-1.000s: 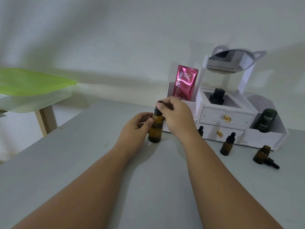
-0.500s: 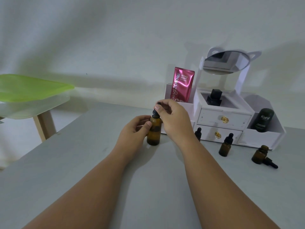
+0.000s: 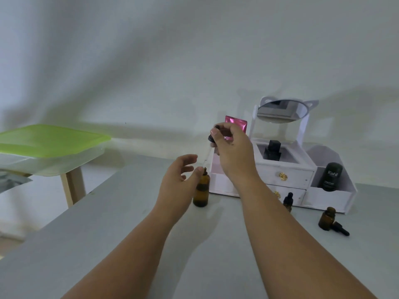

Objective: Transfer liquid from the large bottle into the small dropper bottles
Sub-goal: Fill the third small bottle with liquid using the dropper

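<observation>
Right hand (image 3: 232,151) pinches the dropper cap (image 3: 212,137), pipette clear above the large bottle (image 3: 201,189); left hand (image 3: 179,180) is loose, thumb at the bottle's neck. Bottle stands uncapped mid-table. One small bottle (image 3: 327,219) sits open at right, another (image 3: 288,200) capped: no visible fill, transfers apparently remain.

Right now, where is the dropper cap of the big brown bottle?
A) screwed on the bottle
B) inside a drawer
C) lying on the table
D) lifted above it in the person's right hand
D: the right hand pinches the black dropper cap above the large bottle, whose neck is open.
</observation>
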